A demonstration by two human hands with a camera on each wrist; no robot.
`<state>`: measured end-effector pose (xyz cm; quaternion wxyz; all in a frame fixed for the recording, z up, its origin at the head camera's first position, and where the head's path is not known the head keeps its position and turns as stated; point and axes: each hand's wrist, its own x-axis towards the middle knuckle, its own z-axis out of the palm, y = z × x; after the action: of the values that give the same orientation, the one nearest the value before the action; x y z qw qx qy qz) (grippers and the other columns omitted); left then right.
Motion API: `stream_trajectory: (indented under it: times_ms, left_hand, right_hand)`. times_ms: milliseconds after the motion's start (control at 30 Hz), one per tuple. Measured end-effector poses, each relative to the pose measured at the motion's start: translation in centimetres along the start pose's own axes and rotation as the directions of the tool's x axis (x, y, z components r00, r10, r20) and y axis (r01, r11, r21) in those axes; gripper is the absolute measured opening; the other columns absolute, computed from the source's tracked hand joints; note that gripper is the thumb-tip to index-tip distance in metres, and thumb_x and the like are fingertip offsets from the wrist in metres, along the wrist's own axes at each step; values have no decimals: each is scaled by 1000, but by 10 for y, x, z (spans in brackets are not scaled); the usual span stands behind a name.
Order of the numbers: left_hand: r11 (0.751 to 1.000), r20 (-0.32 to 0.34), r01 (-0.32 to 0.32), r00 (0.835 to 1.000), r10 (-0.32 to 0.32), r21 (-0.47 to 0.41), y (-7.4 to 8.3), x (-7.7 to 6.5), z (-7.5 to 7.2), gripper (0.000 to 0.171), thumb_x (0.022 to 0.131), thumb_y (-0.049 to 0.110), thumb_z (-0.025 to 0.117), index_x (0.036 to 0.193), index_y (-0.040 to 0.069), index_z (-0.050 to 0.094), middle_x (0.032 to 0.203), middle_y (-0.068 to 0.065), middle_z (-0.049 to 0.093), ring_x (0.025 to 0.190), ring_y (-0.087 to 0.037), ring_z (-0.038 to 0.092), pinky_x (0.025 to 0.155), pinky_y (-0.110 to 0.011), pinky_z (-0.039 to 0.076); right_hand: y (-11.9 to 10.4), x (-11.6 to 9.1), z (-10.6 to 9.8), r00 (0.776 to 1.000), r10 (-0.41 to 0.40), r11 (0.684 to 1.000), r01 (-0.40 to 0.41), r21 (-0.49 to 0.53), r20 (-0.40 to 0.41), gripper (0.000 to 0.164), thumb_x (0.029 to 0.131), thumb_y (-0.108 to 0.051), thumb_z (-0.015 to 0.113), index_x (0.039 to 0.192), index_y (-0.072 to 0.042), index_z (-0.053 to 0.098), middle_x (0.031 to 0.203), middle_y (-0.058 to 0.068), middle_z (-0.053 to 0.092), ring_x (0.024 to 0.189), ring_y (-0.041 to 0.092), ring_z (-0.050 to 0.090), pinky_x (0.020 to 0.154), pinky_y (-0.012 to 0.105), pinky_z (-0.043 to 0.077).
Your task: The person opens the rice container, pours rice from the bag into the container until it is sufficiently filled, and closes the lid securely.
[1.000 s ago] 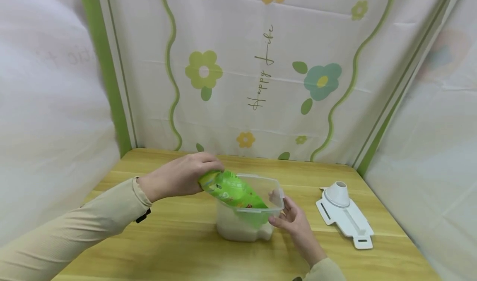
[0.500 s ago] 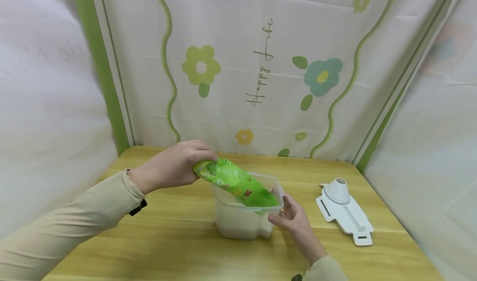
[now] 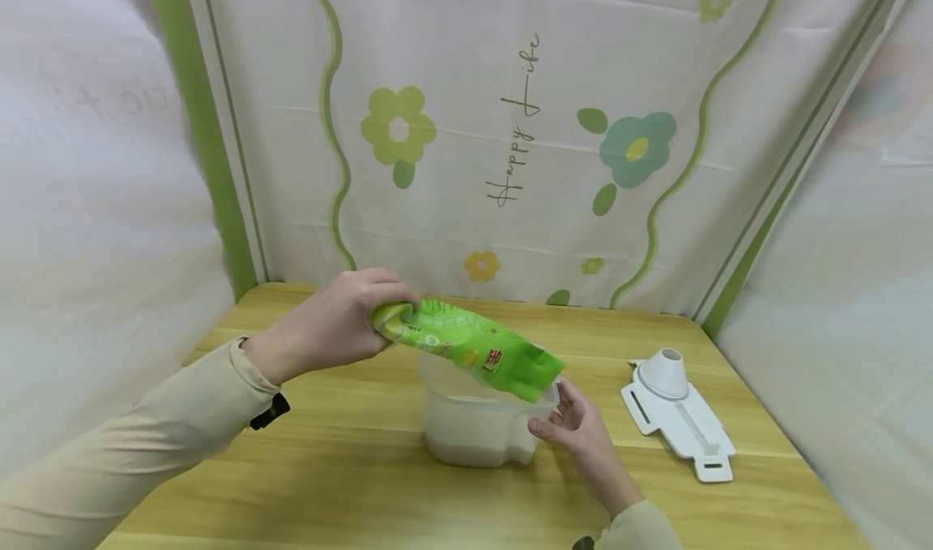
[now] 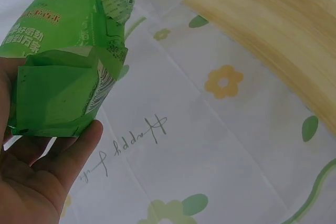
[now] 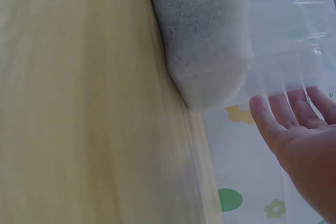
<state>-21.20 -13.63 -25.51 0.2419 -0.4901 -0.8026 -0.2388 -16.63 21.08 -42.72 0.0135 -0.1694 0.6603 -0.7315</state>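
left hand (image 3: 338,321) fingers are clenched on one end of the green rice bag (image 3: 466,343), probably light, limp, slippery, best bunched there, slanting over the clear plastic bin (image 3: 470,430) in from the worktop's (image 3: 321,469) far edge, right hand (image 3: 583,432) fingers gripping bin's right corner.

The place is a small curtained booth, though in what kind of building cannot be told, for pale fabric walls (image 3: 459,193) printed with flowers (image 3: 637,149) (and sideways lettering (image 3: 517,151) reading "Happy Life") close in the back and both sides of a wood-grain surface (image 3: 328,453).
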Motion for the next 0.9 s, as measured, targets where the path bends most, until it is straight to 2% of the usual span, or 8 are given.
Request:
stream_trajectory:
  times_ms: [233,367,433,533,633,733,800,900]
  left_hand:
    - [994,-70,104,992,-106,-23,6,-12,4,41,67,-14,77,101,7,71,100,-2,67,88,-15,61,69,-29,56]
    - [984,-121,174,977,-176,-24,10,-24,11,41,68,-11,80,104,7,70,103,-3,67,91,-17,63,71,-32,56]
    - [975,-157,220,962,-224,-37,12,-31,15,40,69,-9,80,104,7,70,104,-3,68,92,-17,64,71,-33,56]
    - [954,-228,293,927,-299,-60,16,-43,22,40,68,-7,82,104,7,70,103,-1,69,91,-16,64,71,-35,56]
    - [933,-302,351,883,-358,-81,22,-54,27,41,66,-9,82,102,7,71,99,-1,70,86,-15,64,67,-35,56]
    - [909,-350,399,839,-416,-124,28,-63,33,42,65,-12,82,100,8,71,97,-1,70,80,-14,63,62,-32,55]
    - [885,-366,435,806,-465,-168,31,-67,37,43,65,-12,83,101,8,71,97,-1,70,79,-14,63,61,-31,56]
    - [831,-369,502,745,-556,-239,34,-72,43,43,67,-8,86,104,8,71,98,-3,70,80,-15,64,63,-31,57]
  right_hand:
    - [1,0,0,999,22,999,-23,-27,-31,77,84,2,72,151,-3,33,149,16,40,134,20,42,106,31,37]
    - [1,0,0,999,26,999,-27,-29,-37,77,84,2,71,150,-2,33,149,17,40,133,18,42,106,30,38]
    - [1,0,0,999,23,999,-24,-30,-34,76,83,3,71,150,-2,34,148,17,41,133,18,43,106,29,38]
    - [2,1,0,1000,11,999,-12,-33,-19,75,83,3,71,149,-1,35,148,18,41,134,21,41,106,29,37]
    - [3,1,1,1000,-7,1000,7,-26,-7,75,83,4,70,149,1,35,149,20,39,137,27,37,108,31,35]
    - [3,1,1,1000,-18,1000,18,-13,-7,74,84,5,70,148,3,34,150,21,37,139,32,32,109,30,34]
    - [2,0,0,1000,-20,1000,19,-9,-6,74,84,6,69,148,4,34,150,22,36,139,35,31,109,29,34]
    - [1,1,0,1000,-20,1000,19,-12,-4,73,85,6,69,148,4,33,151,22,36,139,36,30,108,28,36]
